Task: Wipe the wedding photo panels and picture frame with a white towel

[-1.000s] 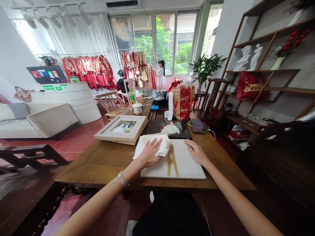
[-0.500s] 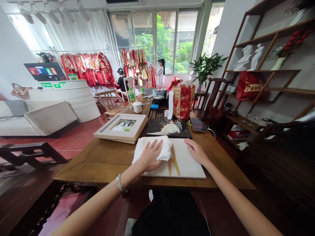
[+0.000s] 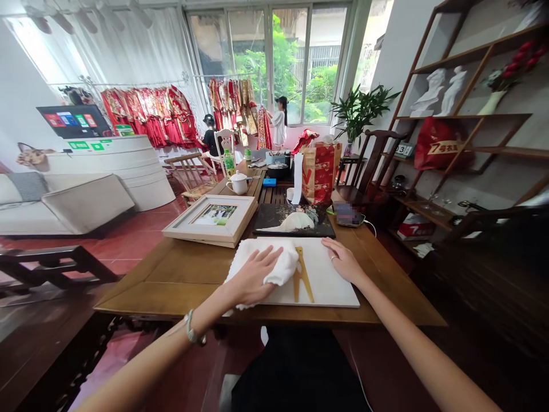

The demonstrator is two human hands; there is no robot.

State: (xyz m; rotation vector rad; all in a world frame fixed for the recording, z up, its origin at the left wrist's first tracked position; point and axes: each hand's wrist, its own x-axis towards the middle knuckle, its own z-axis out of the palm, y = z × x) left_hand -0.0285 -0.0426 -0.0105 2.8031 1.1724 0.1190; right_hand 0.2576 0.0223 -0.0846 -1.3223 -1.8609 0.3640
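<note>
A white board (image 3: 330, 286) lies flat at the table's front edge. My left hand (image 3: 255, 274) rests with spread fingers on a crumpled white cloth (image 3: 286, 266), which covers the board's left part. My right hand (image 3: 343, 260) lies at the board's right edge, fingers stretched out and holding nothing, with a ring on one finger. Between the hands, yellow strips (image 3: 303, 277) form a narrow upside-down V on the board; the cloth touches their left side near the top. Behind the board is a black panel (image 3: 266, 220) with a white raised shape (image 3: 295, 221).
A framed photo (image 3: 212, 214) lies at the table's left, with a white lidded cup (image 3: 239, 183) behind it. A red and tan paper bag (image 3: 319, 171) and a phone (image 3: 348, 213) with a cable stand at the back right. Two people are near the clothes racks.
My left hand and the cloth have moved slightly left, uncovering more of the yellow strips' upper part. My right hand stays at the board's right edge.
</note>
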